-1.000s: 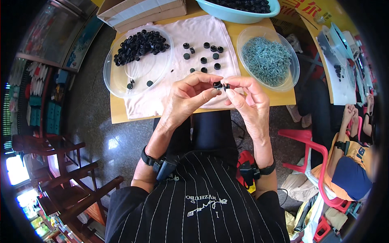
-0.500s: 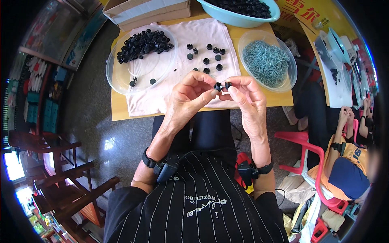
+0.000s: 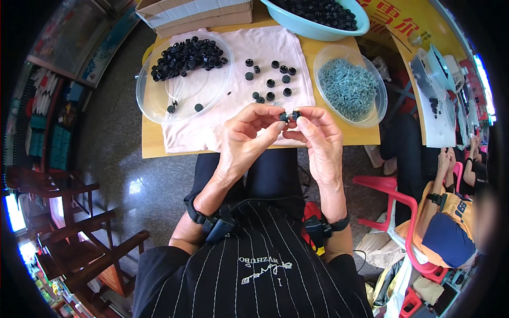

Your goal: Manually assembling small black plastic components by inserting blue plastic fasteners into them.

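Over the front edge of the cloth, my left hand (image 3: pixel 248 130) pinches a small round black plastic cap (image 3: pixel 283 117) between thumb and fingertips. My right hand (image 3: pixel 321 139) is closed on a second black cap (image 3: pixel 296 114). The two caps face each other, with a short bit of bright metal, seemingly a screw, between them. Several loose black caps (image 3: pixel 271 83) lie on the pale pink cloth (image 3: pixel 249 47) just beyond my hands, some with the hollow side up.
At the left, a clear round tray (image 3: pixel 143 108) carries a heap of black caps. Silvery screws fill a clear tub (image 3: pixel 377 117) at the right. Behind stand a cardboard box (image 3: pixel 199 17) and a light blue basin (image 3: pixel 318 33) of black parts. Another person (image 3: pixel 442 228) sits at the far right.
Both caps have been turned, so they now line up with the metal bit showing between them. My hands stay close together near the same spot; the view has shifted slightly.
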`<state>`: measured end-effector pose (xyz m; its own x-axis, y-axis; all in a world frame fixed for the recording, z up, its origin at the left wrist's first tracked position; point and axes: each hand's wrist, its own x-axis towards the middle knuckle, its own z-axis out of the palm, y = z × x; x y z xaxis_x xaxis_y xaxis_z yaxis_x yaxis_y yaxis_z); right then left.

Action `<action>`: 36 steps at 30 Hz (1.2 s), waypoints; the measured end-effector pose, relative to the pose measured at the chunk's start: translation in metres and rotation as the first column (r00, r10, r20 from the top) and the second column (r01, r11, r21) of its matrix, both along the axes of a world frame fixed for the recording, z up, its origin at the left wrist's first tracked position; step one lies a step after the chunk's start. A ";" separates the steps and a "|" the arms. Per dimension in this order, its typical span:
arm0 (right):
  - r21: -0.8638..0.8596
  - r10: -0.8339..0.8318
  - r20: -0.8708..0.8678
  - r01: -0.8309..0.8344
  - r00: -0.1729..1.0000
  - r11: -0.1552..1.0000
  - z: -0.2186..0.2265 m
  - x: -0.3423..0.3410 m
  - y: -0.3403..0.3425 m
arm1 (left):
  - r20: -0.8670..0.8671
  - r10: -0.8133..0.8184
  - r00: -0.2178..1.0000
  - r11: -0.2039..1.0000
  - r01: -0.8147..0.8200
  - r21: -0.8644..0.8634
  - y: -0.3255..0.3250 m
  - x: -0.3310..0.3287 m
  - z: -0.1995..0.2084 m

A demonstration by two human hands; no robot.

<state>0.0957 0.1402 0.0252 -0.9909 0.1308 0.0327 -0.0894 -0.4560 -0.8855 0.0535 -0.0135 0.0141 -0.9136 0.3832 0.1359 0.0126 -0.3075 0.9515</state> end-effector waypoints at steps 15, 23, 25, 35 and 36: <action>-0.196 0.051 0.067 -0.037 0.996 0.980 0.002 -0.001 0.016 | 0.141 -0.132 0.981 0.960 0.091 0.263 0.003 -0.001 0.004; 0.343 -0.096 -0.095 0.123 0.991 0.931 0.033 0.005 0.002 | 0.166 -0.129 0.978 0.948 0.072 0.310 0.002 -0.003 -0.002; 0.384 -0.117 -0.106 0.149 0.987 0.911 0.036 0.005 -0.001 | 0.190 -0.121 0.974 0.954 0.062 0.292 0.002 -0.002 -0.001; 0.594 -0.180 -0.217 0.276 0.959 0.755 0.030 0.006 -0.004 | 0.099 -0.048 0.994 0.982 0.028 0.189 0.004 0.001 0.001; 0.624 -0.197 -0.258 0.319 0.946 0.713 0.027 0.006 -0.004 | 0.066 -0.028 0.997 0.986 0.016 0.168 0.005 0.002 0.000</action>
<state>0.1018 0.1360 0.0521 -0.8934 0.2663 0.3619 -0.2844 0.2883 -0.9143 0.0551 -0.0083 0.0141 -0.9145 0.3804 0.1377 -0.0587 -0.4615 0.8852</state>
